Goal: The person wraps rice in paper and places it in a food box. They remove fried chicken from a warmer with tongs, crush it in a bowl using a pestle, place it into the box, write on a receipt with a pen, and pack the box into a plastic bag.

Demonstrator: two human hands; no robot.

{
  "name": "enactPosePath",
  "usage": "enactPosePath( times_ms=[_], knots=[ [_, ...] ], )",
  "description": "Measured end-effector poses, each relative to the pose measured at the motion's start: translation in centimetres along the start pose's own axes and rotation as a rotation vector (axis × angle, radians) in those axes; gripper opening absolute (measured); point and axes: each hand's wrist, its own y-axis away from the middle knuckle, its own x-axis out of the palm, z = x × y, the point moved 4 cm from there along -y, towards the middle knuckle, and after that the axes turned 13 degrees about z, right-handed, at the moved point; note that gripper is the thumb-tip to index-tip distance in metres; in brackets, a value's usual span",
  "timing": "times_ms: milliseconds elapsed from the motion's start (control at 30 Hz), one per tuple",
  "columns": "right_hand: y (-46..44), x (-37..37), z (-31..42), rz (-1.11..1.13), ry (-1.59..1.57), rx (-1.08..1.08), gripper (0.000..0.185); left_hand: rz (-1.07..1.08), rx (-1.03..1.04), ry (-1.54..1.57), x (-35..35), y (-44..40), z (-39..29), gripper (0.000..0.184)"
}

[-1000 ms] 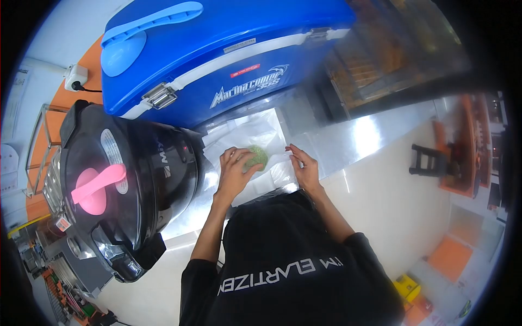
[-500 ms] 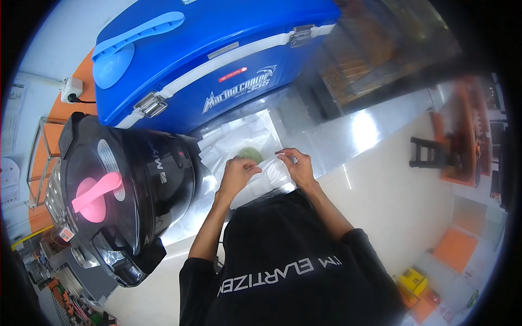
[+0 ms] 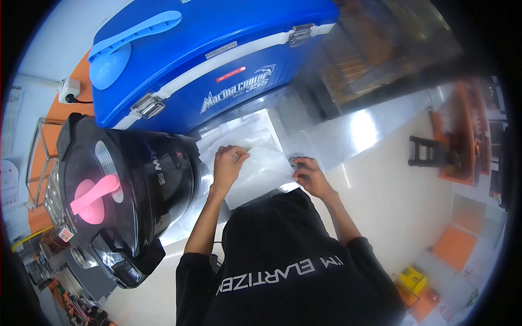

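Observation:
Thin white sheets [image 3: 263, 169], which look like paper or plastic film, lie stacked on the metal counter in front of me. Under the top sheet a patch of green food [image 3: 247, 147] shows faintly near my left fingers; the rest of it is covered. My left hand [image 3: 227, 164] is at the upper left of the sheet, thumb and forefinger pinched together on it. At the sheet's right edge is my right hand [image 3: 311, 176], its fingers curled in and the thumb on the sheet's corner.
A blue cooler box [image 3: 217, 70] stands behind the sheets with a light-blue rice paddle [image 3: 114, 62] on its lid. To the left is a large black cooker [image 3: 147, 185] topped by a pink paddle [image 3: 92, 201]. The metal counter [image 3: 348, 136] continues right; a black stool [image 3: 425, 152] stands beyond.
The top sheet now lies flatter and covers most of the green food. My left hand has moved slightly left and up; my right hand has moved right and down, widening the gap between them.

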Motion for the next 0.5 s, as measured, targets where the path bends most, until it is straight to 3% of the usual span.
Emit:
enactPosePath(
  times_ms=[67,200,267,367,500],
  knots=[
    [-0.5,-0.9,2.1,0.004,0.082,-0.008,0.027,-0.034,0.042,-0.153,0.3,-0.2,0.0,0.02],
    [-4.7,-1.4,7.4,0.053,-0.273,-0.004,0.025,-0.149,0.058,-0.266,0.4,0.4,-0.9,0.028],
    [-7.3,0.9,9.1,0.144,-0.198,-0.012,0.02,-0.245,0.114,-0.302,0.3,1.0,-1.7,0.029],
    [-10.1,4.9,7.4,0.069,-0.003,-0.011,0.016,-0.307,0.191,-0.312,0.8,3.3,-3.6,0.021],
    [-11.1,6.5,5.8,-0.001,0.005,-0.009,0.017,-0.212,0.08,-0.119,3.5,6.2,-3.6,0.013]
  ],
)
